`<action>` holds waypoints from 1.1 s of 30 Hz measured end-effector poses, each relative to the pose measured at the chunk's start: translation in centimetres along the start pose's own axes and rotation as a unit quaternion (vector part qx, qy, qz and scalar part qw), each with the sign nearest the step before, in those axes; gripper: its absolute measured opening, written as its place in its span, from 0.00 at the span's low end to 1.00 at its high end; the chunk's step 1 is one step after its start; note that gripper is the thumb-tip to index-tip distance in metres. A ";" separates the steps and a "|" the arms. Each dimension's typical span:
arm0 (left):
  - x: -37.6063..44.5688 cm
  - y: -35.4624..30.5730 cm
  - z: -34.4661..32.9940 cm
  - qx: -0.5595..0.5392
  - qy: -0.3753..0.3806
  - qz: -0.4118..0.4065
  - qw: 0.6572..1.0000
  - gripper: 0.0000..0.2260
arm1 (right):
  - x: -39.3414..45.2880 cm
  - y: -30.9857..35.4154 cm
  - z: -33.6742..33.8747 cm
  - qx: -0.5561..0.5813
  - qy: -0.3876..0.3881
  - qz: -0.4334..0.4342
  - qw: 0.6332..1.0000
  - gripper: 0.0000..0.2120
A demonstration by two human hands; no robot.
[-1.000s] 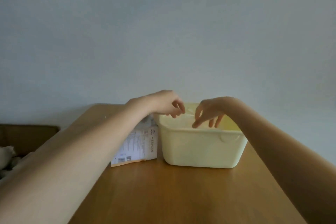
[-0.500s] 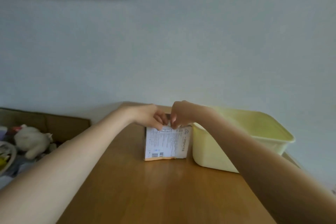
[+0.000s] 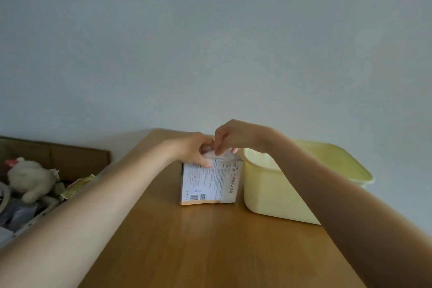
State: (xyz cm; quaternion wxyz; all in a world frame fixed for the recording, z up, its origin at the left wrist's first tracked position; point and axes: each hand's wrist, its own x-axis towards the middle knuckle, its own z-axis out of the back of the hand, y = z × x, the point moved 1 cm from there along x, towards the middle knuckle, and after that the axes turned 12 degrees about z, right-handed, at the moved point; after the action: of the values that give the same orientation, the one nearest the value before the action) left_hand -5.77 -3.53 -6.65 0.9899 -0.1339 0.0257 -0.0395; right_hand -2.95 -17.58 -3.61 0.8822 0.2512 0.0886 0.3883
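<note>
While the left hand (image 3: 192, 150) still grips the centre-frame box (image 3: 210, 182), the right hand (image 3: 236, 136) has risen, pinching its white top.

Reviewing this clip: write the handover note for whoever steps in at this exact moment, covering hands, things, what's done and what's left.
Left hand: grips the top of the box, thumb on its front face.
Right hand: pinches a white piece at the box's top; flap or contents, cannot tell.
Things: the box stands upright on the table, close beside the yellow bin.
Done: box steadied, piece pinched.
Left: probably pull the piece free; not yet out.
</note>
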 end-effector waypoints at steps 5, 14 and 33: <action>0.2 0.0 -0.1 -0.001 0.030 0.002 1.000 0.11 | 0.0 -0.6 0.0 0.041 -0.015 -0.023 0.999 0.08; 0.0 1.5 1.3 -0.185 -0.031 0.036 0.981 0.06 | 0.4 -0.7 -0.1 0.000 -0.111 -0.019 0.994 0.12; -0.7 0.8 2.2 -0.414 -0.037 0.020 0.909 0.04 | -0.7 0.1 0.5 -0.160 -0.178 0.015 0.971 0.11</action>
State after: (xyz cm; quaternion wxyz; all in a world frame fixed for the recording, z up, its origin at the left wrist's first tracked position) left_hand -6.26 -2.15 -4.73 0.8465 -0.5323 0.0056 -0.0005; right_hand -3.34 -18.16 -3.17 0.9065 0.1731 -0.1373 0.3598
